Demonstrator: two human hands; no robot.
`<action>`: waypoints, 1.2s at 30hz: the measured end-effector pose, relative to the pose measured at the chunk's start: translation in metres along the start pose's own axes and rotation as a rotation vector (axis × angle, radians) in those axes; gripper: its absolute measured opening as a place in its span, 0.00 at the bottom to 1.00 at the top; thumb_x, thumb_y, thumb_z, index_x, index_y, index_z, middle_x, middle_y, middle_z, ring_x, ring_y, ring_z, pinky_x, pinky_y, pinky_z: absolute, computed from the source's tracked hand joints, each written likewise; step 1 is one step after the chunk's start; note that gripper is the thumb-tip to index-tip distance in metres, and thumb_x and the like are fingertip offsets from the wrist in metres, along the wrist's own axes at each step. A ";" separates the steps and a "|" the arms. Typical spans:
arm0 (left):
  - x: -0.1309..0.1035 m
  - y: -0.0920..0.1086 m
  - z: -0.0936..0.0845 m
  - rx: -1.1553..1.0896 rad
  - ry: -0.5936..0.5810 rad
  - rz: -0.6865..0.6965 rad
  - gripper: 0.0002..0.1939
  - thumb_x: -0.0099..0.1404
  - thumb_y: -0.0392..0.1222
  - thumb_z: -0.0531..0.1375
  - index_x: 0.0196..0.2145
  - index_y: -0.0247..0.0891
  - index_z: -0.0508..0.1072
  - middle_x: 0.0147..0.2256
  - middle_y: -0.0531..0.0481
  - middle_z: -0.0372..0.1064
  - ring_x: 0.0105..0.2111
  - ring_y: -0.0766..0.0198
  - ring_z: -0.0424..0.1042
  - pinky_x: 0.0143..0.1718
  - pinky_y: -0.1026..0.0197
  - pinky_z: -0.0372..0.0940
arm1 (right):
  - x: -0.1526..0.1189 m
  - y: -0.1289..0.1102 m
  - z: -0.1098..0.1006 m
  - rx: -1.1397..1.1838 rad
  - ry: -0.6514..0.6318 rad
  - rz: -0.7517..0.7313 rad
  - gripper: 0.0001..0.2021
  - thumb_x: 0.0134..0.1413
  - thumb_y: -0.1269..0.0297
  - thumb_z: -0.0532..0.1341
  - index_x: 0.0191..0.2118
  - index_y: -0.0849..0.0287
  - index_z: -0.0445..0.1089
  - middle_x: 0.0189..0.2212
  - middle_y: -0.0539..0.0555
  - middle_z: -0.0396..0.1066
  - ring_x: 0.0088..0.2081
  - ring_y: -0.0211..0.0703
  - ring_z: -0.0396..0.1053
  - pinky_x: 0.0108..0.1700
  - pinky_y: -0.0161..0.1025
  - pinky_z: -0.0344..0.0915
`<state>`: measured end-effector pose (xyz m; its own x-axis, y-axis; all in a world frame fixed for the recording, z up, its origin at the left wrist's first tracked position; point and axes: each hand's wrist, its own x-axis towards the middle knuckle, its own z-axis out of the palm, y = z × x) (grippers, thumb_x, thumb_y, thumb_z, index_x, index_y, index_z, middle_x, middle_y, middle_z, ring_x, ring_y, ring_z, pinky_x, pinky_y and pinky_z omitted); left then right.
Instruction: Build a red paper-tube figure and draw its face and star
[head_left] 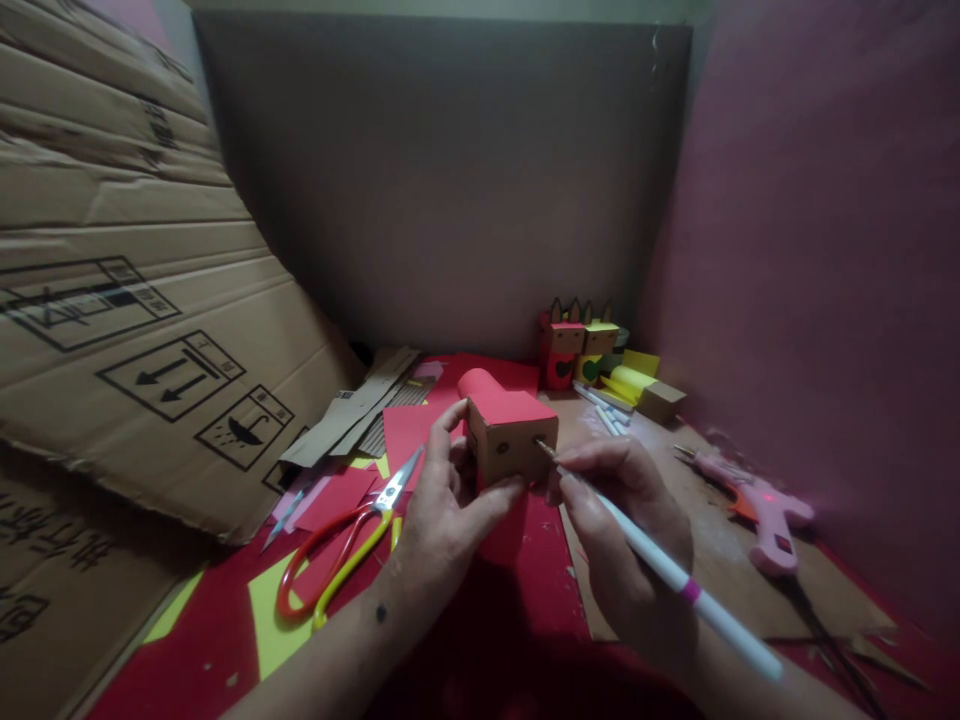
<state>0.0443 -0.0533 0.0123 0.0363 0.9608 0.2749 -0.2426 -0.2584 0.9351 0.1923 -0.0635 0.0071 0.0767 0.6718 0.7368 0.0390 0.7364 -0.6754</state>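
Note:
A small cardboard box with a red top [517, 440] is held up near the middle, its front face toward the camera. My left hand [450, 500] grips it from the left, thumb along the lower front edge and index finger at the upper left corner. In my right hand [622, 510] is a white marker with a magenta band [649, 550], its tip touching the right part of the box's front. One dark round mark shows on the left of that face, another by the tip. A red paper roll [480, 383] extends behind the box.
Scissors with red and yellow handles [367, 525] lie left of my left hand. On cardboard at right rests a pink glue gun [757, 505]. Behind stand two eared box figures [566, 350], near markers [607, 405] and a yellow roll [634, 388]. A large carton [142, 270] borders the left.

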 end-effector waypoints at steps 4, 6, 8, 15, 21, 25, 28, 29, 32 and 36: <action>0.000 0.000 -0.001 0.018 -0.001 -0.010 0.42 0.58 0.44 0.70 0.63 0.48 0.52 0.48 0.43 0.72 0.53 0.44 0.72 0.59 0.40 0.62 | 0.001 -0.001 -0.001 -0.029 -0.005 -0.003 0.05 0.61 0.71 0.58 0.39 0.52 0.68 0.27 0.46 0.69 0.24 0.34 0.66 0.26 0.33 0.64; 0.000 0.000 -0.002 0.023 -0.002 -0.018 0.42 0.58 0.44 0.70 0.63 0.47 0.52 0.49 0.42 0.72 0.53 0.44 0.71 0.58 0.40 0.62 | 0.002 0.000 -0.002 -0.035 -0.009 -0.009 0.06 0.61 0.71 0.58 0.39 0.52 0.68 0.29 0.47 0.70 0.26 0.35 0.67 0.27 0.33 0.66; 0.000 0.001 -0.002 0.018 -0.003 -0.029 0.42 0.58 0.44 0.70 0.64 0.47 0.52 0.50 0.42 0.71 0.53 0.44 0.71 0.56 0.42 0.64 | 0.001 0.001 -0.002 -0.036 -0.003 -0.023 0.06 0.61 0.72 0.57 0.40 0.52 0.68 0.30 0.48 0.71 0.28 0.36 0.69 0.28 0.34 0.67; 0.001 0.005 0.000 -0.090 0.019 -0.071 0.40 0.59 0.41 0.68 0.64 0.46 0.53 0.49 0.41 0.73 0.53 0.46 0.72 0.54 0.45 0.63 | -0.016 -0.007 0.010 -0.291 0.143 -0.146 0.08 0.58 0.72 0.59 0.40 0.51 0.69 0.38 0.50 0.74 0.38 0.42 0.74 0.40 0.40 0.70; 0.006 0.006 -0.003 -0.155 0.058 -0.087 0.40 0.56 0.42 0.68 0.63 0.43 0.55 0.47 0.41 0.75 0.49 0.46 0.74 0.48 0.48 0.66 | -0.013 0.000 0.009 -0.233 0.143 -0.193 0.11 0.58 0.75 0.59 0.42 0.51 0.67 0.38 0.48 0.72 0.35 0.36 0.74 0.35 0.33 0.70; 0.011 0.003 -0.007 -0.164 0.052 -0.085 0.41 0.57 0.43 0.68 0.63 0.42 0.54 0.46 0.39 0.75 0.46 0.46 0.76 0.47 0.48 0.67 | -0.007 0.008 0.004 -0.211 0.060 -0.333 0.15 0.57 0.79 0.59 0.46 0.53 0.66 0.38 0.49 0.72 0.36 0.35 0.74 0.36 0.31 0.72; 0.013 0.001 -0.011 -0.165 0.046 -0.093 0.43 0.56 0.43 0.69 0.63 0.42 0.53 0.46 0.38 0.76 0.47 0.46 0.75 0.49 0.47 0.66 | -0.006 0.010 0.004 -0.268 0.056 -0.369 0.14 0.58 0.79 0.59 0.46 0.54 0.67 0.36 0.49 0.73 0.36 0.35 0.75 0.36 0.30 0.72; 0.014 0.001 -0.011 -0.167 0.045 -0.097 0.43 0.56 0.43 0.69 0.63 0.42 0.53 0.47 0.38 0.76 0.47 0.46 0.75 0.49 0.46 0.66 | -0.007 0.009 0.004 -0.296 0.068 -0.366 0.14 0.59 0.78 0.59 0.46 0.53 0.67 0.36 0.49 0.74 0.35 0.36 0.76 0.36 0.31 0.72; 0.014 0.002 -0.011 -0.178 0.049 -0.109 0.43 0.55 0.43 0.69 0.63 0.42 0.53 0.47 0.38 0.75 0.47 0.46 0.75 0.49 0.46 0.66 | -0.010 0.007 0.008 -0.356 0.114 -0.297 0.09 0.61 0.73 0.59 0.43 0.51 0.68 0.36 0.48 0.75 0.34 0.37 0.76 0.37 0.34 0.73; 0.012 0.005 -0.007 -0.208 0.068 -0.141 0.42 0.56 0.42 0.69 0.63 0.41 0.54 0.46 0.39 0.75 0.46 0.47 0.76 0.49 0.46 0.67 | -0.012 0.008 0.011 -0.389 0.158 -0.233 0.06 0.64 0.69 0.58 0.42 0.50 0.69 0.37 0.49 0.77 0.35 0.39 0.77 0.40 0.37 0.73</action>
<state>0.0364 -0.0422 0.0189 0.0201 0.9922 0.1227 -0.4344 -0.1019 0.8949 0.1806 -0.0648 -0.0069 0.1706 0.4499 0.8766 0.4407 0.7609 -0.4763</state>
